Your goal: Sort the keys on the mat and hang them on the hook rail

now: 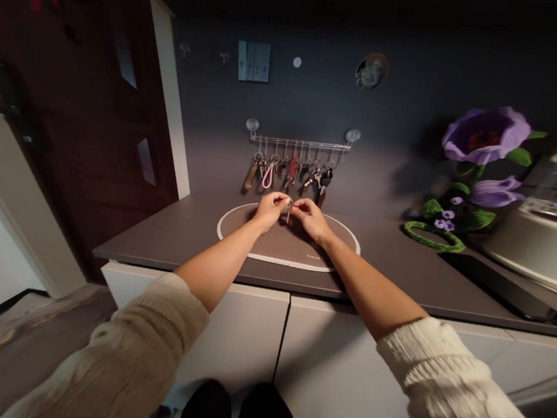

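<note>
My left hand and my right hand meet above an oval brown mat with a white rim. Between their pinched fingertips is a small key ring, with a thin reddish piece hanging down from it. The fingers cover much of the ring. Just behind the hands, a metal hook rail on the wall carries several bunches of keys. Among these are a pink loop strap, a red tag and a brown fob.
On the dark counter to the right lie a black phone and a purple artificial flower with a green base. A large domed appliance stands at the far right. White cabinet doors are below; a dark red door is at left.
</note>
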{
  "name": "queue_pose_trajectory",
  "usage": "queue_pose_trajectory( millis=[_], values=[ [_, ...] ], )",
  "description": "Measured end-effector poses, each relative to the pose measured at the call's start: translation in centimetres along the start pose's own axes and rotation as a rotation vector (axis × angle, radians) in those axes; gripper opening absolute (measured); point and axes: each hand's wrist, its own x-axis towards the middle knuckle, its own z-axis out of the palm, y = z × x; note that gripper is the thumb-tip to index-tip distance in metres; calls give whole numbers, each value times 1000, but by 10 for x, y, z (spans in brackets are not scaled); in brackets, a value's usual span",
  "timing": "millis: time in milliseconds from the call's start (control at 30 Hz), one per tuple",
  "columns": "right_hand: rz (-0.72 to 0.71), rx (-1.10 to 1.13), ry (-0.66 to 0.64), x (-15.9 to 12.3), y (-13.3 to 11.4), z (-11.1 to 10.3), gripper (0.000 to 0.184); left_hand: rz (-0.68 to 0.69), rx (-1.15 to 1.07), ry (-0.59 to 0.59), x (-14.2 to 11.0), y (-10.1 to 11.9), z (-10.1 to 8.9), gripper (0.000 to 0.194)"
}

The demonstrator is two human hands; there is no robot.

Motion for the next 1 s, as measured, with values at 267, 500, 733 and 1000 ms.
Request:
queue_pose_trajectory(
  millis=[267,500,733,1000],
  values=[
    [-101,-109,19,1,-1,-1,20,8,-31,-21,-1,0,2,11],
    [-144,-127,40,1,-4,-3,16,15,-68,-31,-4,2,3,15],
    [-217,-255,121,5,-2,-13,15,-10,-23,20,-2,-5,4,22],
    [-152,-224,311,23,-4,-45,16,55,288,-81,-3,-23,6,18]
  ],
)
